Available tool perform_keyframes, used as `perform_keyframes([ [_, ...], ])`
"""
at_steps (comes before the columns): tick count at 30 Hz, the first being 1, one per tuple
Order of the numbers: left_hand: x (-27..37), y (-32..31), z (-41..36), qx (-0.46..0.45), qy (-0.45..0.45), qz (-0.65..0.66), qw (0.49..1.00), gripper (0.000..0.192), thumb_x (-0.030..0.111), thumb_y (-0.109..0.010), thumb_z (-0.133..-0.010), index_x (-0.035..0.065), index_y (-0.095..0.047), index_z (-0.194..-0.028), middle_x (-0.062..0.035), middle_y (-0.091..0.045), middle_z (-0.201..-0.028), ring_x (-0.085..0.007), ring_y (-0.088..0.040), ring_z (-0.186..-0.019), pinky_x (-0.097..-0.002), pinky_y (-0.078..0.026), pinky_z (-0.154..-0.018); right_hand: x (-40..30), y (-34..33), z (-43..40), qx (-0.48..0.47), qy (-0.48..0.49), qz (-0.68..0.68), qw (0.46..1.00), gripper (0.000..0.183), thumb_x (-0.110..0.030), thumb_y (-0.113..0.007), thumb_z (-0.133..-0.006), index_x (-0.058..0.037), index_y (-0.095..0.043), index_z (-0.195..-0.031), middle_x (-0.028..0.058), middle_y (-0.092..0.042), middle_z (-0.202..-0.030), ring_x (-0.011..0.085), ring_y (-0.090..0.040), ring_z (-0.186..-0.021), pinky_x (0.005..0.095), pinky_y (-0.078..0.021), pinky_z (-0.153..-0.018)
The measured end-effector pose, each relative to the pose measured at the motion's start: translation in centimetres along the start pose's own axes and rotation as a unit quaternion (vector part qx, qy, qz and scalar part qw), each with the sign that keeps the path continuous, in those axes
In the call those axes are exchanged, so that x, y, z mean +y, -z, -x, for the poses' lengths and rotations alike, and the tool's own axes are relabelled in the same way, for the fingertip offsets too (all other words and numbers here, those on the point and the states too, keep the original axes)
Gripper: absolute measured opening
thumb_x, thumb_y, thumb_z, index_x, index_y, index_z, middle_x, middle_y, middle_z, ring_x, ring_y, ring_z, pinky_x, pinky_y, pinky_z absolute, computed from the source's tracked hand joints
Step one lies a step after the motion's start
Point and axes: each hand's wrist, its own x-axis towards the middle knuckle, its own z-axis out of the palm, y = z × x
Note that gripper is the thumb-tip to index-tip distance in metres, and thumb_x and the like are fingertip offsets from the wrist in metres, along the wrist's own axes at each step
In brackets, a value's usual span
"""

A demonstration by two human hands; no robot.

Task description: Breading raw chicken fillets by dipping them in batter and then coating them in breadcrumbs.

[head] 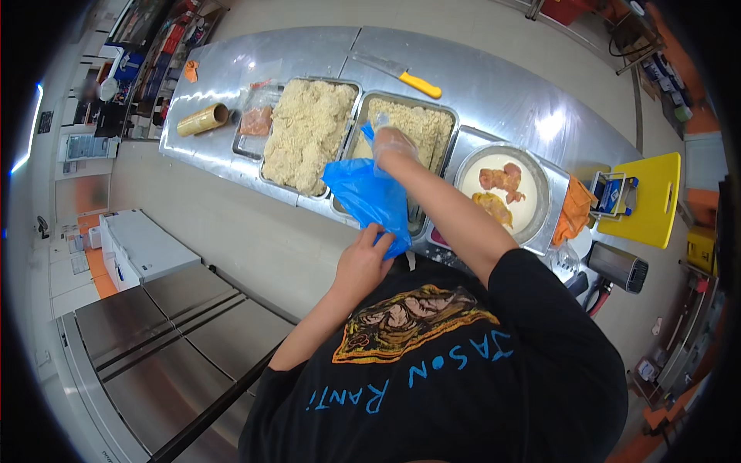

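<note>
My left hand pinches the lower end of a blue plastic bag close to my waist. Over the tray of loose crumb coating, my right hand wears a clear disposable glove. It is curled at the bag's upper edge, with a blue corner poking out beside it; its fingertips are hidden. Left of that tray stands a metal tray heaped with crumb-coated pieces. On the right, a round metal bowl holds white liquid batter with pieces of raw meat in it.
A yellow-handled knife lies behind the trays on the steel table. Farther left are bagged meat and a brown cylinder. An orange cloth and a yellow cutting board are at the right.
</note>
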Motion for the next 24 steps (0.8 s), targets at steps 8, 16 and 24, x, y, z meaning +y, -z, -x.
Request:
perform_keyframes([
  [8, 0.3, 6.0, -1.6, 0.042, -0.007, -0.045, 0.998, 0.032, -0.007, -0.064, -0.069, 0.0068, -0.064, -0.099, -0.0125, -0.059, -0.112, -0.0347, -0.060, -0.101, -0.0410, -0.052, -0.081, 2.3, 4.6, 0.2, 0.021, 0.046, -0.031, 0.998, 0.021, -0.016, -0.063, -0.079, -0.0017, -0.073, -0.091, 0.0234, -0.067, -0.105, 0.0346, -0.065, -0.103, 0.0364, -0.0533, -0.085],
  [16, 4.1, 11.5, -15.0, 0.115, -0.246, -0.149, 0.951, 0.030, -0.006, -0.067, -0.067, 0.0086, -0.064, -0.093, -0.0113, -0.058, -0.118, -0.0337, -0.059, -0.105, -0.0403, -0.050, -0.084, 18.0, 17.6, -0.9, 0.260, 0.112, -0.153, 0.947, 0.027, -0.021, -0.055, -0.094, 0.0017, -0.069, -0.088, 0.0143, -0.071, -0.075, 0.0192, -0.071, -0.066, 0.0331, -0.0569, -0.059],
  [24, 9.4, 0.3, -31.9, 0.086, -0.404, -0.054, 0.909, 0.029, 0.002, -0.071, -0.070, 0.0173, -0.067, -0.094, -0.0103, -0.052, -0.126, -0.0281, -0.059, -0.102, -0.0381, -0.051, -0.086, 36.1, 23.8, 10.0, 0.357, -0.107, -0.417, 0.829, 0.022, -0.014, -0.054, -0.092, 0.0063, -0.062, -0.089, 0.0154, -0.068, -0.076, 0.0215, -0.068, -0.064, 0.0340, -0.0555, -0.057],
])
